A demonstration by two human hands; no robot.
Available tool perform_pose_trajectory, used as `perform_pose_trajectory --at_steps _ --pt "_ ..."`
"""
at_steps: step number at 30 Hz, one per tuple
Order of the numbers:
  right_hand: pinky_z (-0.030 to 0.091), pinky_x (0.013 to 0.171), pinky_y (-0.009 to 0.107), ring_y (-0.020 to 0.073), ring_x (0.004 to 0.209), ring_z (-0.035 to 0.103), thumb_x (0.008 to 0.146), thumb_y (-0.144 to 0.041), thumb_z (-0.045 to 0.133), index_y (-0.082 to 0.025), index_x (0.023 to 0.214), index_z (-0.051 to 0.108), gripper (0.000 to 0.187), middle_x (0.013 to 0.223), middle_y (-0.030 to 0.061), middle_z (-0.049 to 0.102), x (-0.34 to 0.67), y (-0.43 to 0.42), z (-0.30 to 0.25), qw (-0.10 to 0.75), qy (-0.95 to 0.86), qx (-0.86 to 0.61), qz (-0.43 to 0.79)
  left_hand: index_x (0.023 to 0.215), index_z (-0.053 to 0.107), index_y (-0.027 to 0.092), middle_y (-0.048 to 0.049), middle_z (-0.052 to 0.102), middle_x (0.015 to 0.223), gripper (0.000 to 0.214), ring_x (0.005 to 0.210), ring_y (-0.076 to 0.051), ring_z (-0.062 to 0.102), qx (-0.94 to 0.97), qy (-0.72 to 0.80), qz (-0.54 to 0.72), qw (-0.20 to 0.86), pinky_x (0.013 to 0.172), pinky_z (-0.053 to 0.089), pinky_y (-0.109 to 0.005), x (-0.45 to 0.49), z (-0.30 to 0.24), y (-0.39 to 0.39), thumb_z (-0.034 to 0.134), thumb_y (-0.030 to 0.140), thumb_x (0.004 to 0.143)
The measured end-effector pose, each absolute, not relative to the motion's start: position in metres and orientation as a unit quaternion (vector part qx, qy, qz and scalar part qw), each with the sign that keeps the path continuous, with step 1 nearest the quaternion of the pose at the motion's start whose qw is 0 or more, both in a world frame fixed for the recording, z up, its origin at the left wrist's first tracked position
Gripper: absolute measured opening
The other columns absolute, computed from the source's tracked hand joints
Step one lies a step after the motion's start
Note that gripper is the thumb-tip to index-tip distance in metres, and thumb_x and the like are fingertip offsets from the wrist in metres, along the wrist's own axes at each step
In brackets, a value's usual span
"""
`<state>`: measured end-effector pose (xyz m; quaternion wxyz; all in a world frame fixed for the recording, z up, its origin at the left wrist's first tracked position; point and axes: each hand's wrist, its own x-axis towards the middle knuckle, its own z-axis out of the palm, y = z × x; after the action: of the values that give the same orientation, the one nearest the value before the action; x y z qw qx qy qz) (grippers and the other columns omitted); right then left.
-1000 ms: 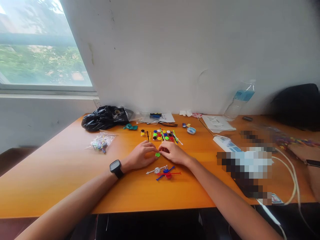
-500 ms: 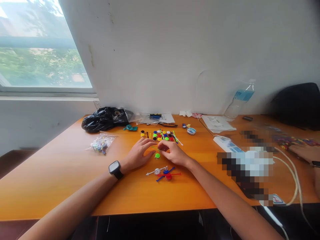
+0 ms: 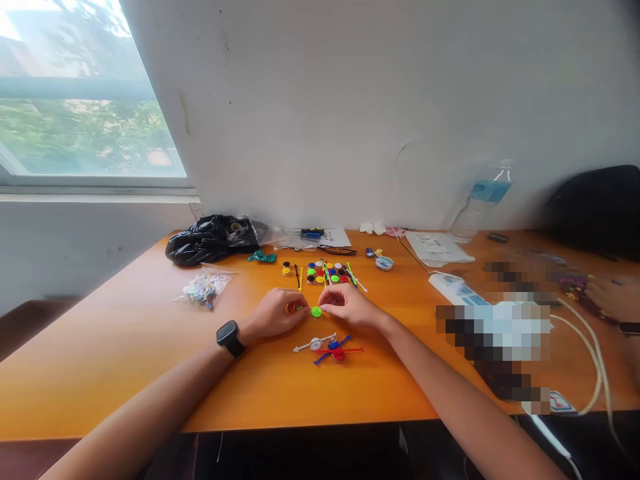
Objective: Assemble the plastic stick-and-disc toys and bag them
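Green disc [image 3: 316,312]: on the surface [image 3: 240,393], between the 2 hands' fingers.
Left hand [image 3: 280,312]: fingers narrow, by a green bit [image 3: 299,308]; grip cannot be told.
Right hand [image 3: 353,307]: fingers narrow at the disc's edge; grip unclear.
3 arrow pieces [image 3: 333,345]: white, blue, red, nearer than the fingers.
Coloured discs [image 3: 320,279]: beyond the fingers.

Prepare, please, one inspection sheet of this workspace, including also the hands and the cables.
Surface: orange-brown table.
Job's things: green disc between the hands; white, blue and red arrow pieces nearer the person; coloured discs beyond.
Clutter: black plastic bag, clear bag of small parts, clear bottle.
Hands: left hand and right hand, fingers bent close to the green disc; exact contact unclear.
Cables: white cable right, near a power strip.
Surroundings: pale wall, window left, another person's hand far right.
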<state>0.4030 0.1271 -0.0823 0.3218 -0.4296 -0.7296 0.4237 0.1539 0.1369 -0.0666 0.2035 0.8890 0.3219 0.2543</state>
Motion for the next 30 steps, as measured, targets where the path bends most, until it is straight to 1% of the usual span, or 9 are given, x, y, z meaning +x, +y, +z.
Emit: perform_pose_trajectory --at_steps 3,7,10,12,15,17,22,25,30 --pt "0.05 0.07 0.027 0.0164 0.075 0.065 0.082 -0.033 0.076 -0.017 0.087 0.072 0.017 0.082 0.0036 0.072 0.403 0.13 -0.085 0.324 -0.711 -0.435 0.448 0.084 0.075 0.019 -0.0004 0.07 0.075 0.02 0.064 -0.012 0.056 0.892 0.313 0.252 0.206 0.062 0.043 -0.023 0.153 -0.066 0.136 0.059 0.025 0.094" --pt "0.051 0.073 0.029 0.0175 0.076 0.066 0.074 -0.033 0.081 -0.016 0.086 0.071 0.022 0.082 0.0042 0.073 0.402 0.133 -0.088 0.339 -0.676 -0.449 0.476 0.102 0.077 0.022 -0.0001 0.07 0.076 0.018 0.064 -0.012 0.058 0.896 0.306 0.254 0.197 0.062 0.044 -0.023 0.154 -0.066 0.133 0.061 0.03 0.096" --pt "0.049 0.069 0.028 0.0174 0.073 0.066 0.07 -0.032 0.083 -0.016 0.087 0.071 0.026 0.077 0.003 0.072 0.401 0.134 -0.09 0.349 -0.652 -0.467 0.486 0.11 0.076 0.025 -0.0008 0.072 0.082 0.021 0.067 -0.013 0.062 0.902 0.294 0.259 0.182 0.064 0.047 -0.024 0.155 -0.068 0.132 0.063 0.035 0.097" --pt "0.047 0.065 0.027 0.0173 0.071 0.066 0.069 -0.03 0.083 -0.016 0.087 0.072 0.025 0.073 0.0024 0.071 0.4 0.135 -0.092 0.351 -0.641 -0.477 0.489 0.112 0.076 0.026 -0.0022 0.075 0.091 0.02 0.075 -0.015 0.066 0.907 0.276 0.268 0.172 0.069 0.05 -0.025 0.156 -0.07 0.132 0.064 0.035 0.098" --pt "0.044 0.061 0.026 0.0162 0.067 0.063 0.067 -0.028 0.083 -0.017 0.085 0.071 0.024 0.069 0.0008 0.069 0.398 0.135 -0.094 0.354 -0.633 -0.49 0.484 0.109 0.076 0.026 -0.004 0.076 0.1 0.018 0.088 -0.018 0.07 0.921 0.238 0.272 0.148 0.078 0.053 -0.028 0.157 -0.071 0.134 0.061 0.033 0.1" --pt "0.042 0.06 0.025 0.0152 0.065 0.061 0.066 -0.027 0.083 -0.017 0.083 0.07 0.024 0.067 -0.0004 0.067 0.397 0.136 -0.095 0.36 -0.635 -0.492 0.475 0.104 0.075 0.024 -0.0053 0.076 0.1 0.019 0.09 -0.019 0.07 0.935 0.211 0.263 0.109 0.08 0.053 -0.03 0.158 -0.072 0.135 0.057 0.032 0.102" --pt "0.043 0.063 0.026 0.0144 0.066 0.059 0.067 -0.028 0.083 -0.016 0.082 0.07 0.023 0.067 -0.0008 0.066 0.397 0.138 -0.099 0.368 -0.636 -0.484 0.475 0.095 0.07 0.02 -0.0074 0.072 0.089 0.025 0.083 -0.022 0.065 0.956 0.177 0.233 -0.008 0.078 0.048 -0.037 0.164 -0.075 0.133 0.049 0.031 0.105" --pt "0.043 0.063 0.026 0.0143 0.066 0.059 0.064 -0.028 0.085 -0.016 0.08 0.069 0.025 0.068 -0.0006 0.066 0.397 0.139 -0.1 0.37 -0.624 -0.488 0.485 0.09 0.066 0.02 -0.0068 0.068 0.083 0.027 0.081 -0.021 0.062 0.957 0.174 0.23 -0.023 0.076 0.046 -0.036 0.167 -0.077 0.131 0.048 0.031 0.105" --pt "0.042 0.061 0.025 0.014 0.066 0.057 0.061 -0.029 0.087 -0.016 0.077 0.067 0.029 0.067 -0.0005 0.064 0.396 0.14 -0.101 0.35 -0.624 -0.49 0.498 0.087 0.061 0.02 -0.0051 0.065 0.083 0.023 0.079 -0.02 0.059 0.961 0.172 0.216 -0.033 0.074 0.044 -0.035 0.168 -0.079 0.131 0.047 0.027 0.104"
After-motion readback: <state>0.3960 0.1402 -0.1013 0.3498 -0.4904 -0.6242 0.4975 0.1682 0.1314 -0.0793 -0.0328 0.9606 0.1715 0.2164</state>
